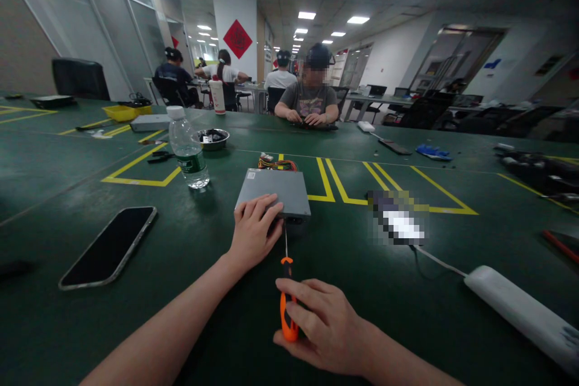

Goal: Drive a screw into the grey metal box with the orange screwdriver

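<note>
A flat grey metal box (pixel 275 190) lies on the green table (pixel 353 265), with coloured wires (pixel 277 163) at its far end. My left hand (pixel 254 229) rests on the box's near left corner, fingers spread flat over the lid and edge. My right hand (pixel 323 322) is wrapped round the orange-and-black handle of a screwdriver (pixel 286 295). The thin shaft points away from me, its tip against the near side of the box, just right of my left hand.
A black phone (pixel 108 246) lies at the left, a water bottle (pixel 190 148) stands behind it, and a metal bowl (pixel 211 139) farther back. A white power strip (pixel 520 310) lies at the right. A person sits across the table; others sit behind.
</note>
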A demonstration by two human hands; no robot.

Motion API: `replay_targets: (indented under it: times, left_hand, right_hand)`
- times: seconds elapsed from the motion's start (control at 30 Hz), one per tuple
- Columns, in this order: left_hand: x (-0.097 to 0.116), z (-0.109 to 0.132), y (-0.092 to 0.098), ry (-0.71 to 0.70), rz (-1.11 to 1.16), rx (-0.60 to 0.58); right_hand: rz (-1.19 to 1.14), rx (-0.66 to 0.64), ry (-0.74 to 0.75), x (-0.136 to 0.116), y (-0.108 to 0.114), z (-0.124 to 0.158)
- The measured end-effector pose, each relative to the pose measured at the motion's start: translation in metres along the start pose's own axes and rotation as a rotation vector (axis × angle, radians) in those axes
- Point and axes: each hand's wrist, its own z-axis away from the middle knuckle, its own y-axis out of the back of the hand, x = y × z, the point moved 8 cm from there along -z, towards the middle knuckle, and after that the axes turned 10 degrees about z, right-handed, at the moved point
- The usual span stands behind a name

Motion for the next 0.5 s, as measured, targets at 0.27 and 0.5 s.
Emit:
replay_targets:
  times: [0.27, 0.5]
  left_hand:
    - [0.000, 0.000, -0.001, 0.010, 0.009, 0.007]
    - [0.000, 0.000, 0.001, 0.009, 0.017, 0.007]
  right_hand:
    - [0.038, -0.087, 0.046, -0.007, -0.002, -0.006]
    - [-0.018, -0.011, 0.003, -0.002, -0.003, 0.003]
